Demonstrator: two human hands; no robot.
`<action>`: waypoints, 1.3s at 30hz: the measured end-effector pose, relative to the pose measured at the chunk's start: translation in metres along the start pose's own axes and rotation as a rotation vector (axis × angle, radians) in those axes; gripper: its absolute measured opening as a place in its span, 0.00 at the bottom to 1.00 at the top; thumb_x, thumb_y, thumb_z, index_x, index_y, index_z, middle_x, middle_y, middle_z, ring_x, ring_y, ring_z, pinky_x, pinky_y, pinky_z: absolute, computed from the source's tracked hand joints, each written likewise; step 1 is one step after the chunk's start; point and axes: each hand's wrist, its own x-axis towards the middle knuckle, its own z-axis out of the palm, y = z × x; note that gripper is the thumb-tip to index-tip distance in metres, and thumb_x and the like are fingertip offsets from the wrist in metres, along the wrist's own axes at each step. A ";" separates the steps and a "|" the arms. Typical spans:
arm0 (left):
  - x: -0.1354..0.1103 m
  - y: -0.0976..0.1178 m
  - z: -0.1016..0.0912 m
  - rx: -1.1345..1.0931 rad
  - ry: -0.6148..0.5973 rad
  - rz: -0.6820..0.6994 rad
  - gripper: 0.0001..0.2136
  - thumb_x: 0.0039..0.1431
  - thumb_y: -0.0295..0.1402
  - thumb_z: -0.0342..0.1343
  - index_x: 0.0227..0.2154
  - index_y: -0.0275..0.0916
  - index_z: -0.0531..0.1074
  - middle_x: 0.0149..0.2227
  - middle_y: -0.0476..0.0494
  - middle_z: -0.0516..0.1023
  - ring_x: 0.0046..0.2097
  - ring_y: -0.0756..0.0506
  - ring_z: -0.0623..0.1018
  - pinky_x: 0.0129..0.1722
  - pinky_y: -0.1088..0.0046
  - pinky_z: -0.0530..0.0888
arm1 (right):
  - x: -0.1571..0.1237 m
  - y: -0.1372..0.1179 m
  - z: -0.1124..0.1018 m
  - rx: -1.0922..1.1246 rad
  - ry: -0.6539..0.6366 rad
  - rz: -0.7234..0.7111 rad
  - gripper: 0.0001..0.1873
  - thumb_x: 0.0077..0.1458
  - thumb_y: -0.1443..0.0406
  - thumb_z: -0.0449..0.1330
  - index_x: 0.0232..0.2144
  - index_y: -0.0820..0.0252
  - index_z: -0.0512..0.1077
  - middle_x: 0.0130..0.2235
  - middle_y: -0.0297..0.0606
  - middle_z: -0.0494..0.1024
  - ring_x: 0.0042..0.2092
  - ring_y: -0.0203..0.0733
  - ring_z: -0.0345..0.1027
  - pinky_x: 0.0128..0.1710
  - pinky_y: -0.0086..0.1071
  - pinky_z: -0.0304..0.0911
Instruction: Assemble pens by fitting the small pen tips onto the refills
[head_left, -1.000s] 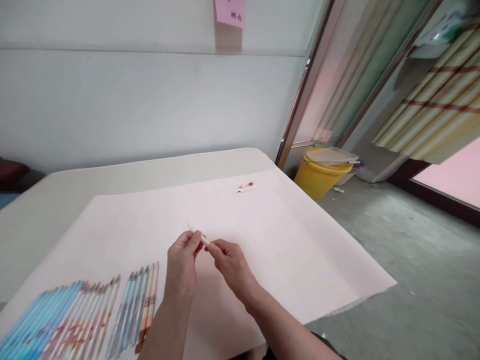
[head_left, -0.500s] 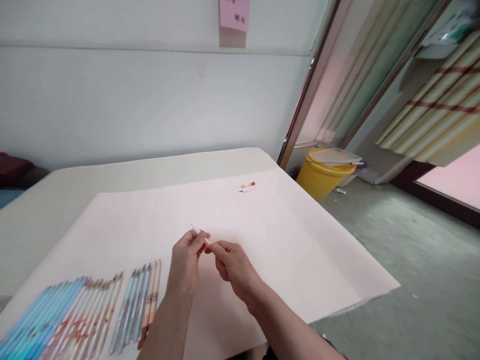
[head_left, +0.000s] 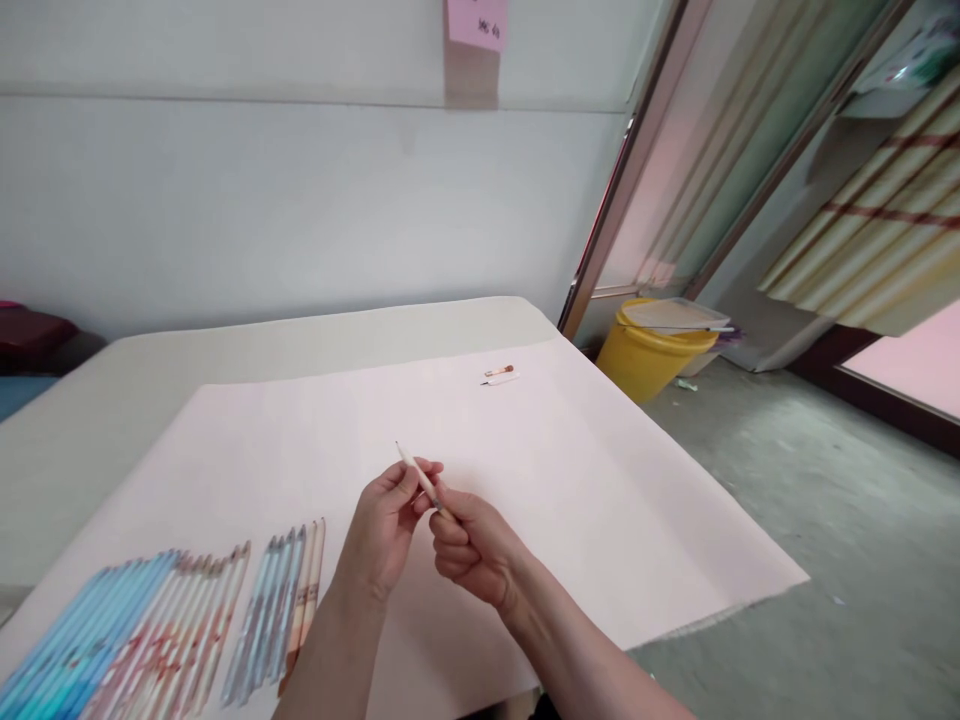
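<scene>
Over the middle of the paper, a slim cream pen (head_left: 417, 470) slants with its fine tip pointing up and away to the left. My left hand (head_left: 386, 522) pinches its barrel between thumb and fingers. Closed around the lower end is my right hand (head_left: 474, 545), where a grey band and a tan section show beside the thumb; the rest of that end is hidden in the fist. Left of my forearm lie several finished-looking pens: blue ones (head_left: 112, 610), white and reddish ones (head_left: 187, 620), grey-blue ones (head_left: 264, 610) and tan ones (head_left: 309, 590).
A white sheet of paper (head_left: 600, 480) covers much of the table (head_left: 337, 340). Towards its far right lie a small brown-and-clear piece (head_left: 499, 371) and a thin white piece with a dark tip (head_left: 500, 380). A yellow bin (head_left: 649, 360) stands on the floor beyond the right edge.
Both hands have shifted slightly right. More of the pen's barrel now shows, and my right fingers have wrapped around its lower end, where a tan section has come into view.
</scene>
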 end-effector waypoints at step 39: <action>0.001 -0.002 0.003 -0.012 0.044 -0.012 0.10 0.47 0.35 0.61 0.30 0.33 0.75 0.33 0.42 0.76 0.22 0.57 0.62 0.29 0.76 0.67 | 0.007 0.005 -0.007 0.207 -0.102 0.068 0.18 0.58 0.52 0.52 0.24 0.59 0.60 0.11 0.20 0.50 0.13 0.25 0.31 0.14 0.24 0.29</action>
